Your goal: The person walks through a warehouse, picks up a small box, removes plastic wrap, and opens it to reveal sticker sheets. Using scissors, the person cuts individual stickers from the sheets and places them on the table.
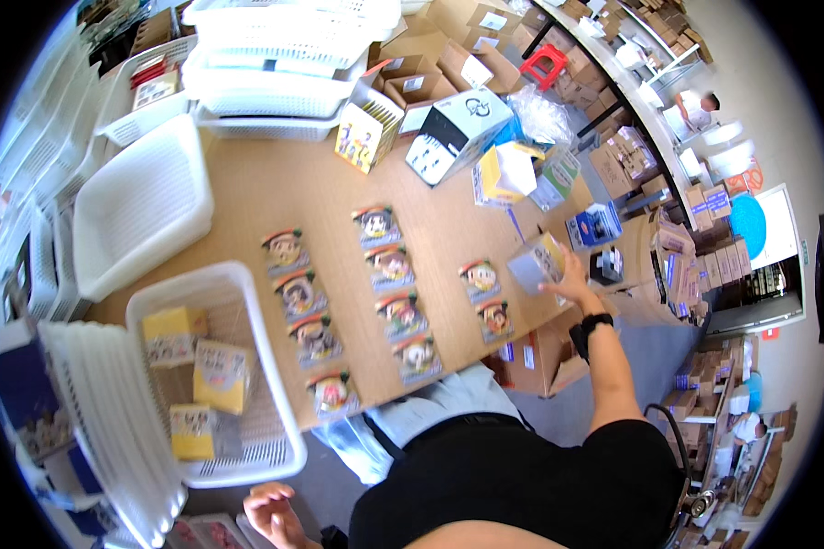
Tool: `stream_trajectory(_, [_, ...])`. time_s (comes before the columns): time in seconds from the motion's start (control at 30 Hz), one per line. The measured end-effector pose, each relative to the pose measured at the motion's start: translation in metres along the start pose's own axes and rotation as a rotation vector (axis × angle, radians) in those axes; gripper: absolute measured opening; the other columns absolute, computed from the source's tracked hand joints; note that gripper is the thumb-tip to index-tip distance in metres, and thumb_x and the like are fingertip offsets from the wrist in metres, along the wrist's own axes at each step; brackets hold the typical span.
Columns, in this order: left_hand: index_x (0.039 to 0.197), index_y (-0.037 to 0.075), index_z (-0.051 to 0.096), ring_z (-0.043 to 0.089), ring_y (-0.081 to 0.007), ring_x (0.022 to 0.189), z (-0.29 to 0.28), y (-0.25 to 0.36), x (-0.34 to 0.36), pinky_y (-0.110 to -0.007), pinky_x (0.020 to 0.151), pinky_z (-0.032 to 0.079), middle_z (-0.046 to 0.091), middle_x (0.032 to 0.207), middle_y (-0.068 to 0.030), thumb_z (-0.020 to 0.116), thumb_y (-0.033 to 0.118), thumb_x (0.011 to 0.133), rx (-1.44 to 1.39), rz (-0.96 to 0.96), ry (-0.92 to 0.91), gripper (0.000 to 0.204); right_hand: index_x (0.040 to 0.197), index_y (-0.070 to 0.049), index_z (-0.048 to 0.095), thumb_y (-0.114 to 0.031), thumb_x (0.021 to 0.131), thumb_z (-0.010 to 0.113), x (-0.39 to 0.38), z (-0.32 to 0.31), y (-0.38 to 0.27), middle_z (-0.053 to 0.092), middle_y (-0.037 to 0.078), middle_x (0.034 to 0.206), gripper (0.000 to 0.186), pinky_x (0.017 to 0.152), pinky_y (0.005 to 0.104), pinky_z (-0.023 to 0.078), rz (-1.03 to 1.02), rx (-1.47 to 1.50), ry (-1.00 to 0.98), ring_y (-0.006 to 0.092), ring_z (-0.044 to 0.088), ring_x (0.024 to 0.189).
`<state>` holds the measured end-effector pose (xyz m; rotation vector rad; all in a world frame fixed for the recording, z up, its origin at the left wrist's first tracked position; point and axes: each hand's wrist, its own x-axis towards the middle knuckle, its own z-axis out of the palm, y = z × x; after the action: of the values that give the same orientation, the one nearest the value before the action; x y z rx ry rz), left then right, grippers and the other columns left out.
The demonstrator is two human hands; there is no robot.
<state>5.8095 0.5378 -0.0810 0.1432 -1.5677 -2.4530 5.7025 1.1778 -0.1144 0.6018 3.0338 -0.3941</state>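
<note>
My right hand (574, 285) reaches over the right edge of the wooden table (247, 197) and grips a small grey and yellow box (538, 262). A black watch is on that wrist. My left hand (270, 512) hangs low by my side below the table's front edge, fingers loosely curled, holding nothing. Several small cartoon packets (392, 266) lie in three columns on the tabletop, the nearest column (487, 297) just left of the held box. A white plastic basket (220, 366) at the table's left front holds yellow boxes and packets.
Empty white baskets (142, 206) are stacked at the left and back. Cartoon-printed boxes (458, 133) and yellow cartons (366, 135) stand at the far side. Cardboard boxes (545, 352) sit under and right of the table. A person (696, 108) works far back right.
</note>
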Motion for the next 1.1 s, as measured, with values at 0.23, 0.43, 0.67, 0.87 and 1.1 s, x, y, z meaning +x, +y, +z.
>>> stream_trajectory(0.23, [0.106, 0.005, 0.047, 0.047, -0.026, 0.087, 0.079, -0.094, -0.009, -0.04, 0.078, 0.04, 0.05, 0.094, -0.0123, 0.058, 0.025, 0.08, -0.049, -0.064, -0.091, 0.035, 0.134, -0.012, 0.029, -0.024, 0.048, 0.078, 0.013, 0.014, 0.019, 0.034, 0.014, 0.134, 0.1, 0.098, 0.0413, 0.027, -0.149, 0.038, -0.003, 0.0322, 0.035, 0.116])
stream_trajectory(0.43, [0.102, 0.001, 0.045, 0.049, -0.0242, 0.083, 0.101, -0.175, -0.046, -0.036, 0.074, 0.042, 0.048, 0.091, -0.0124, 0.06, 0.024, 0.079, 0.037, 0.013, -0.24, 0.036, 0.131, -0.008, 0.031, -0.015, 0.05, 0.074, 0.005, 0.034, 0.029, 0.036, 0.018, 0.127, 0.093, 0.095, 0.0419, 0.03, -0.252, 0.179, 0.236, 0.0335, 0.037, 0.111])
stream_trajectory(0.67, [0.095, -0.001, 0.053, 0.051, -0.0273, 0.098, 0.193, -0.162, -0.08, -0.038, 0.089, 0.038, 0.054, 0.103, -0.0168, 0.063, 0.018, 0.073, 0.367, 0.064, -0.465, 0.03, 0.129, -0.013, 0.031, -0.014, 0.046, 0.077, -0.026, 0.024, 0.031, 0.039, 0.019, 0.123, 0.095, 0.09, 0.0466, 0.034, -0.797, 0.246, 0.573, 0.0386, 0.039, 0.11])
stream_trajectory(0.87, [0.136, 0.004, 0.021, 0.025, -0.0304, 0.13, 0.278, -0.174, -0.089, -0.042, 0.102, 0.025, 0.021, 0.142, -0.0158, 0.08, 0.038, 0.056, 0.831, 0.259, -0.722, 0.105, 0.127, -0.035, 0.033, -0.02, 0.061, 0.075, -0.089, 0.03, 0.013, 0.047, 0.011, 0.12, 0.079, 0.083, 0.0374, 0.04, -1.292, 0.439, 0.702, 0.029, 0.047, 0.104])
stream_trajectory(1.1, [0.136, 0.002, 0.017, 0.036, -0.0277, 0.119, 0.31, -0.188, -0.119, -0.036, 0.099, 0.031, 0.032, 0.129, -0.0175, 0.08, 0.017, 0.053, 0.679, 0.237, -0.578, 0.105, 0.119, -0.044, 0.04, -0.031, 0.076, 0.065, -0.13, 0.033, 0.009, 0.048, 0.002, 0.118, 0.052, 0.088, 0.032, 0.038, -1.504, 0.399, 0.652, 0.0171, 0.044, 0.109])
